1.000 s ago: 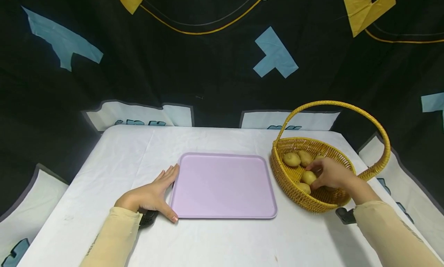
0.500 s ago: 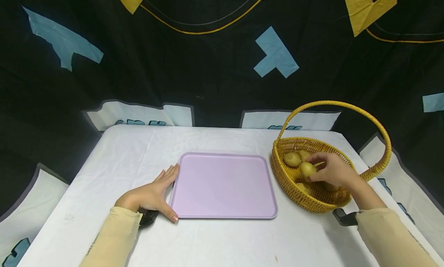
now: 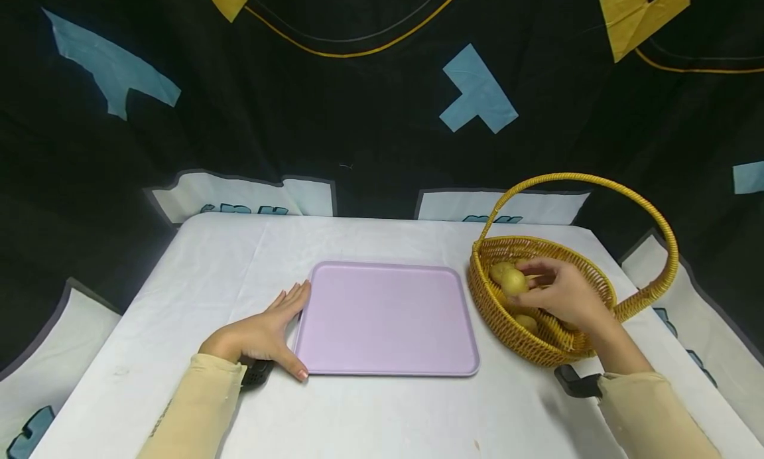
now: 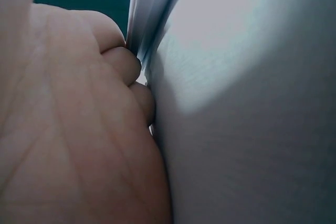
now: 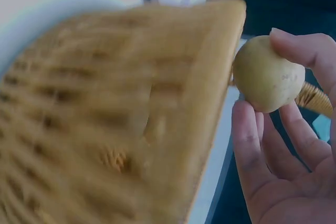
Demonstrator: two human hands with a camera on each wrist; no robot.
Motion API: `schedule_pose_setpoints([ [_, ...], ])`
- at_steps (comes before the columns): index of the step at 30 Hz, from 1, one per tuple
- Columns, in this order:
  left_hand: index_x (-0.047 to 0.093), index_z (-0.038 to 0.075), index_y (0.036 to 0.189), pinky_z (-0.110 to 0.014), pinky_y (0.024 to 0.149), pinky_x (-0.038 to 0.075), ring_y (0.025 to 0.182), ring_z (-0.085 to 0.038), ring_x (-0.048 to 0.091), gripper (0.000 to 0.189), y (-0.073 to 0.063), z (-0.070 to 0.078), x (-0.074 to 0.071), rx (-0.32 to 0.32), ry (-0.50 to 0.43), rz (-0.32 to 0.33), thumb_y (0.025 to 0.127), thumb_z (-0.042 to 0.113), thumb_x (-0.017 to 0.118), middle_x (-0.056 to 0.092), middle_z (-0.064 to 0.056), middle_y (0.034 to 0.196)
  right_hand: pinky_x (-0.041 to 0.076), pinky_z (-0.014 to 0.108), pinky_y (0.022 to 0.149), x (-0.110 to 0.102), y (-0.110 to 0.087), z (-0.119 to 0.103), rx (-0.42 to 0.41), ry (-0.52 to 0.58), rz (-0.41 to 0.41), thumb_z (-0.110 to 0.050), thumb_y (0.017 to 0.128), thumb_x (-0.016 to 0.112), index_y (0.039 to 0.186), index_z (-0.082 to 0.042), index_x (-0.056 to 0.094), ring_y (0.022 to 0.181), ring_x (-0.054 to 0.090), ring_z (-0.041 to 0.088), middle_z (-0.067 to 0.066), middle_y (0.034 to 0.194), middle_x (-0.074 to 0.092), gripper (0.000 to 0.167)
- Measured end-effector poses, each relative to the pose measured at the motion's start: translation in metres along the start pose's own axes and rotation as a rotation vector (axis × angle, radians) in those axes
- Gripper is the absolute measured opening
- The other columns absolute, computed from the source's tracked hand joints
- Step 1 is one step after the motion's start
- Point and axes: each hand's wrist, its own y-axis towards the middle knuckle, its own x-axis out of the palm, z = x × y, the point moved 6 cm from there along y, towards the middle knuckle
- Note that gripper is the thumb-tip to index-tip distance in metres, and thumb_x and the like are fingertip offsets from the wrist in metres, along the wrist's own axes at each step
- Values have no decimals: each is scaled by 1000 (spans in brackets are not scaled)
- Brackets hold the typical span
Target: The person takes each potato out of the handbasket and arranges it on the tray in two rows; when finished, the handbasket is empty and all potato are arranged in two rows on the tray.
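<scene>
Left hand (image 3: 256, 334): unclenched, thumb and fingers spread, touching the left edge of the lilac tray (image 3: 388, 320);
Right hand (image 3: 566, 292): pinching a potato (image 3: 514, 282) between thumb and fingertips, over the wicker basket (image 3: 498, 322);
Basket: more potatoes (image 3: 526, 324) inside; on the white-covered desk (image 3: 382, 419), right of the tray

Lilac tray (image 3: 388, 320), golden woven basket (image 3: 500, 325), pale-yellow potato (image 5: 266, 77)

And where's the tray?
In the head view, the tray lies on the table, left of the basket, with the left hand at its left edge.
</scene>
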Motion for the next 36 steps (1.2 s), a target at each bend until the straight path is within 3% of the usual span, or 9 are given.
schedule_pose_setpoints([
  [8,-1,1,160,-66,116,1,148,-49,-11,157,-1,2,1,-11,-8,-6,49,47,99,-8,-23,165,56,24,77,20,-1,-18,-7,138,26,-14,77,89,128,4,60,96,61,24,18,114,62,61],
  [16,0,1,160,-66,115,0,147,-49,-11,156,-2,1,1,-11,-15,-4,49,46,100,-7,-24,165,56,22,77,52,11,-35,-66,260,27,-2,73,88,124,8,62,92,63,21,20,111,65,59],
  [24,0,1,160,-66,116,1,148,-49,-11,156,-1,0,0,-16,-13,-2,49,46,100,-7,-23,165,56,23,73,88,29,-53,-87,260,-12,-3,69,90,119,5,66,86,63,25,17,100,66,57],
  [36,-1,2,161,-67,115,1,148,-49,-11,156,0,-1,0,-15,-10,-8,50,47,99,-7,-22,166,55,32,76,141,57,-77,-117,232,-59,-8,66,93,114,-3,71,87,65,22,8,98,70,53],
])
